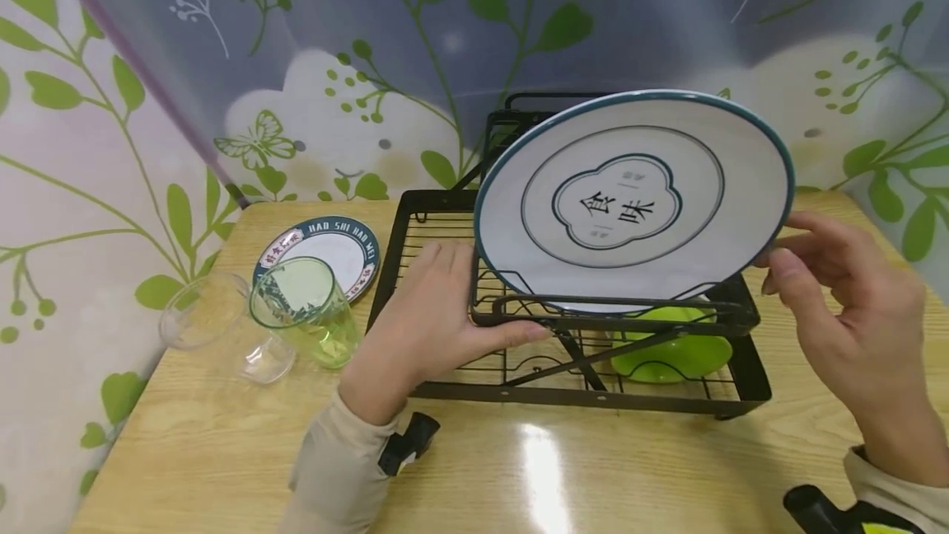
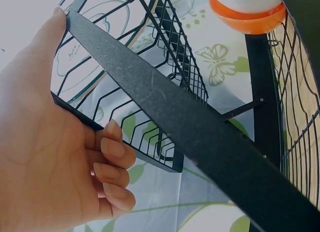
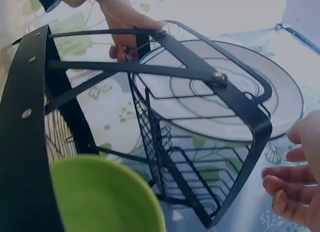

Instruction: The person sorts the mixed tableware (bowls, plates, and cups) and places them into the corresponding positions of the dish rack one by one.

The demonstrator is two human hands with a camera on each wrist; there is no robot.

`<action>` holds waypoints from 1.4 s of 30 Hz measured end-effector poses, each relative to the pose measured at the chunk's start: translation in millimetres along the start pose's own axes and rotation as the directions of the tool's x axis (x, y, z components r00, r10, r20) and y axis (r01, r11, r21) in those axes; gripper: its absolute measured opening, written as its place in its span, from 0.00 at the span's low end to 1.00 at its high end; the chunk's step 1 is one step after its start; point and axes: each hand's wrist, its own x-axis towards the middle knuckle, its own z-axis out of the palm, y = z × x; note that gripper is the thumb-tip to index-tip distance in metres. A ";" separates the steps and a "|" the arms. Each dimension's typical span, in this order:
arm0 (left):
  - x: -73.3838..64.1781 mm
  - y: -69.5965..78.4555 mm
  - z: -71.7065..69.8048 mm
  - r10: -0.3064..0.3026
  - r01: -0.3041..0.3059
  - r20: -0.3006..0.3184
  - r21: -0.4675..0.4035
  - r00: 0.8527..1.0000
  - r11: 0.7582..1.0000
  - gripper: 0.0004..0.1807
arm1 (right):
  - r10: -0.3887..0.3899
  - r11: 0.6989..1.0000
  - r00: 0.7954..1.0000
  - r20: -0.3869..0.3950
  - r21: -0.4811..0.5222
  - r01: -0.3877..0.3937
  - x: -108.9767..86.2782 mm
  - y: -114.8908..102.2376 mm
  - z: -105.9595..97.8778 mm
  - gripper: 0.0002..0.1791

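A large white plate [image 1: 630, 204] with a blue-green rim and dark characters leans tilted in the upper tier of a black two-tier dish rack [image 1: 437, 390]. My left hand [image 1: 430, 320] grips the left end of that tier, thumb along its front bar; in the left wrist view the fingers [image 2: 112, 152] curl by the wire frame. At the plate's right edge is my right hand [image 1: 853, 303], thumb and forefinger spread right at the rim. The right wrist view shows its other fingers [image 3: 280, 187] loosely bent below the plate [image 3: 285, 92].
A green bowl [image 1: 670, 348] sits on the lower tier at the right. An orange-and-white bowl [image 2: 250, 17] shows in the left wrist view. Left of the rack are a small blue-rimmed plate [image 1: 348, 245], a green glass [image 1: 334, 328] and a clear glass [image 1: 259, 357] on the wooden table [image 1: 474, 460].
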 end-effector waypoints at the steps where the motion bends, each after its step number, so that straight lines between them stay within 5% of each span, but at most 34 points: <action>1: 0.0 -0.2 0.3 0.000 0.000 -0.003 0.003 1.000 1.000 0.50 | 0.020 1.000 1.000 0.014 -0.020 -0.020 -1.8 1.8 -1.0 0.15; 8: 0.9 0.0 1.7 0.013 -0.013 -0.040 0.009 0.999 1.000 0.54 | 0.173 0.962 0.964 0.202 -0.246 -0.121 -23.3 23.9 -13.3 0.10; 14: 2.3 2.7 4.3 0.004 -0.003 -0.062 0.001 0.998 1.000 0.51 | 0.271 0.936 0.897 0.348 -0.312 -0.161 -43.8 37.1 -19.2 0.16; 21: 3.0 2.0 6.5 0.005 -0.004 -0.067 0.015 0.998 1.000 0.52 | 0.300 0.921 0.853 0.427 -0.361 -0.144 -65.6 49.9 -13.6 0.34; 28: 4.3 4.8 9.8 0.012 -0.010 -0.105 0.023 0.994 1.000 0.50 | 0.507 0.799 0.731 0.456 -0.567 -0.200 -87.3 61.4 -12.5 0.45; 30: 4.5 5.1 10.2 0.016 -0.013 -0.112 0.024 0.994 1.000 0.50 | 0.523 0.777 0.721 0.454 -0.602 -0.185 -90.8 65.9 -12.4 0.45; 33: 4.7 5.8 11.1 0.012 -0.010 -0.110 0.022 0.994 1.000 0.49 | 0.496 0.784 0.732 0.466 -0.602 -0.148 -97.0 73.1 -11.8 0.48; 37: 4.5 6.5 11.4 -0.003 0.005 -0.095 0.027 0.995 1.000 0.49 | 0.400 0.817 0.787 0.469 -0.572 -0.075 -105.1 81.2 -7.9 0.55; 42: 4.6 5.8 10.6 -0.016 0.020 -0.083 0.051 0.996 0.998 0.50 | 0.273 0.811 0.851 0.449 -0.583 0.048 -108.1 90.0 -4.7 0.62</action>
